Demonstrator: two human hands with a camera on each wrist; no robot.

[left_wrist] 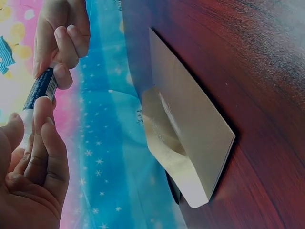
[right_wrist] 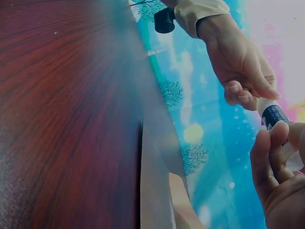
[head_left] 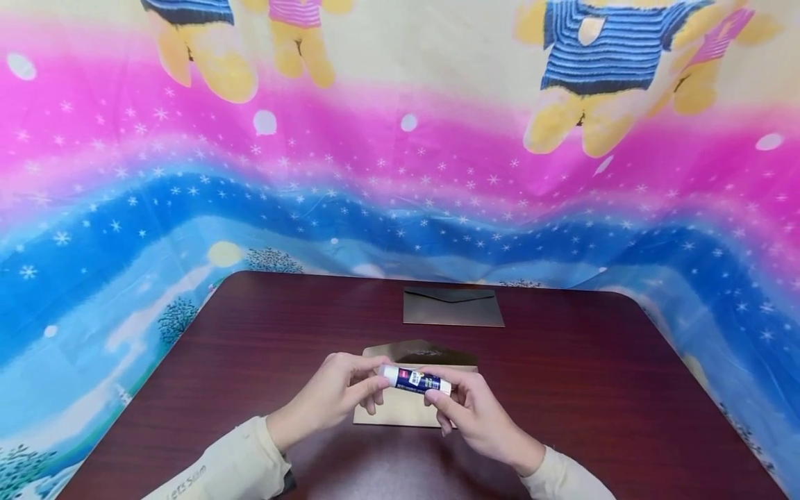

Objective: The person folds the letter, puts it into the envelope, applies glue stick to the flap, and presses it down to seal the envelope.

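A glue stick [head_left: 417, 380] with a dark blue label is held sideways between both hands in the head view. My left hand [head_left: 331, 396] pinches its white cap end between thumb and fingers. The other end is gripped by my right hand [head_left: 478, 410], thumb in front and fingers curled behind. Below the hands a gold-brown envelope [head_left: 400, 408] lies on the table, its pointed flap [head_left: 419, 352] folded open toward the far side. In the left wrist view, whitish streaks show along the flap near the envelope's [left_wrist: 195, 100] opening. The hands cover part of the envelope in the head view.
A second, darker envelope [head_left: 453, 312] with its flap down lies farther back on the dark red wooden table [head_left: 281, 312]. Behind the table's far edge hangs a colourful cloth [head_left: 375, 180] with snowflakes and bears.
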